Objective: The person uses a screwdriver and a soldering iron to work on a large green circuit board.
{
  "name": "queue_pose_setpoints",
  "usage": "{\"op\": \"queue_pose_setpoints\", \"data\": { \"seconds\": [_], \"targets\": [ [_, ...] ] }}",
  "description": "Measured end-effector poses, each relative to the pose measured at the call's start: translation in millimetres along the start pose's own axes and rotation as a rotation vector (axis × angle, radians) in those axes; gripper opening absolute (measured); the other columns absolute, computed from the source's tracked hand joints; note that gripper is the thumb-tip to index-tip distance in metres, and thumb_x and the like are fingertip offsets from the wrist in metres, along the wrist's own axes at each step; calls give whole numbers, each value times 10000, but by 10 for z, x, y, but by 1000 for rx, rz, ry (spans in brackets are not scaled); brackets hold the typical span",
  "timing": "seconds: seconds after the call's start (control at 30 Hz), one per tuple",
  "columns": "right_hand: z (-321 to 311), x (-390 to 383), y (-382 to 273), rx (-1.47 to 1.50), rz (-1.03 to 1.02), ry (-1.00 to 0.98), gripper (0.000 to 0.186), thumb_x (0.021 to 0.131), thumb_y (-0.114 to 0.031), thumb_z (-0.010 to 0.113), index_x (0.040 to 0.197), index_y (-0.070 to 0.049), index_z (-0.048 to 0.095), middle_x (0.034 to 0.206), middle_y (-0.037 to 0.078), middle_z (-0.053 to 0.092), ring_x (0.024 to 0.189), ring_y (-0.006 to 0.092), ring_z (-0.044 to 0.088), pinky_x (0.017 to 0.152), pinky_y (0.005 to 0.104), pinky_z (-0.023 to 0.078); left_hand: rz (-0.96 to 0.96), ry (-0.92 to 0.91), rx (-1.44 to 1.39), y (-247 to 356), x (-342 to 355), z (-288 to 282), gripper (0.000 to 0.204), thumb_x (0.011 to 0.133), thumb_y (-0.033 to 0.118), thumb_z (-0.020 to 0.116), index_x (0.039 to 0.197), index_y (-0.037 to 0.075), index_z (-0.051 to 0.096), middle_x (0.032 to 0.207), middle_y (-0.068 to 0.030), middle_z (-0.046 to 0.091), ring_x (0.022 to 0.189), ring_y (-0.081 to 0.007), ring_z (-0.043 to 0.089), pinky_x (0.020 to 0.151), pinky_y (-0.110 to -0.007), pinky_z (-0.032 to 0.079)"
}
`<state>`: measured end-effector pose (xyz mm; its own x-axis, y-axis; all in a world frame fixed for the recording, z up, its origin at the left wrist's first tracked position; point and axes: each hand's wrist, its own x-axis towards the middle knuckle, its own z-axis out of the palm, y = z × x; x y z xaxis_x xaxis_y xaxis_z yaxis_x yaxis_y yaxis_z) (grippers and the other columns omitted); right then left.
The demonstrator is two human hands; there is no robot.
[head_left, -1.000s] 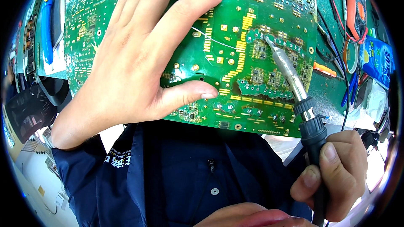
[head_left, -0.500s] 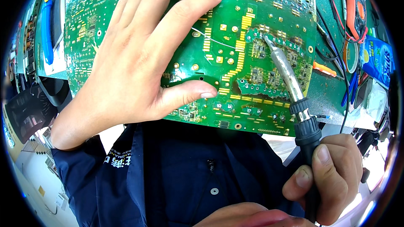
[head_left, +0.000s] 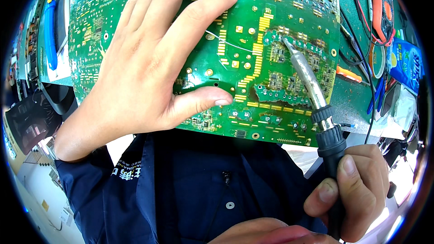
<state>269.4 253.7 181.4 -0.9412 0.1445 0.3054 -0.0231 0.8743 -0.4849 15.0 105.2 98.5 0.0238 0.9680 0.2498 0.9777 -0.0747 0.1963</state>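
Note:
A large green circuit board [head_left: 199, 104] with gold pads and rows of small components lies across the bench. My left hand [head_left: 140, 58] rests flat on its left half, fingers spread and thumb pointing right. In my right hand [head_left: 357, 194] is a soldering iron [head_left: 312, 81], gripped by its black handle below the board's near right corner. The iron's tip reaches the upper right part of the board, at a brownish, scorched-looking row of solder points. A thin strand of solder wire [head_left: 230, 44] crosses the board from under my left fingers toward the gold pads.
On the green bench mat right of the board lie an orange screwdriver [head_left: 349, 74], a red-and-black meter [head_left: 381, 9], cables and a blue packet [head_left: 403, 63]. A blue-handled tool [head_left: 51, 31] lies at the left, near a black object [head_left: 31, 117].
Almost nothing differs. My right hand and the iron's handle have shifted very slightly; the tip stays at the same spot and my left hand stays put.

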Motion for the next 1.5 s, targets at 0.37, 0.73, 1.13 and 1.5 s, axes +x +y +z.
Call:
{"op": "queue_pose_setpoints", "data": {
  "seconds": [0.37, 0.73, 1.13, 1.5],
  "targets": [
    [-73, -42, -4, 66, 120, -80, 322, 893, -10, 560, 1202, 64, 516, 655, 126, 534, 520, 194, 496, 456, 320, 371, -31, -17, 23, 36, -27, -21, 628, 878, 451, 621, 1350, 45, 533, 1443, -201, 440, 1338, -390, 439, 1127, -494, 305],
    [-84, -6, -109, -7, 131, -87, 321, 892, -3, 573, 1202, 57, 515, 671, 129, 551, 529, 208, 524, 459, 326, 396, 2, 1, 5, -6, -13, -1, 641, 877, 463, 617, 1356, 47, 528, 1450, -203, 435, 1344, -394, 433, 1132, -500, 298],
    [27, -22, -6, -8, -6, 24, 208, 875, 25, 616, 1067, 96, 581, 680, 139, 611, 527, 218, 602, 429, 294, 484, 5, 0, 9, -7, 0, 3, 656, 875, 477, 612, 1363, 48, 522, 1457, -204, 429, 1351, -398, 426, 1137, -506, 291],
    [-7, 9, 94, 7, -44, -26, 229, 868, 1, 626, 1081, 84, 601, 692, 130, 606, 545, 228, 605, 456, 323, 504, -37, -17, 36, 29, -53, -15, 669, 874, 490, 607, 1369, 50, 517, 1463, -205, 424, 1357, -401, 419, 1142, -512, 284]
  ]
}}
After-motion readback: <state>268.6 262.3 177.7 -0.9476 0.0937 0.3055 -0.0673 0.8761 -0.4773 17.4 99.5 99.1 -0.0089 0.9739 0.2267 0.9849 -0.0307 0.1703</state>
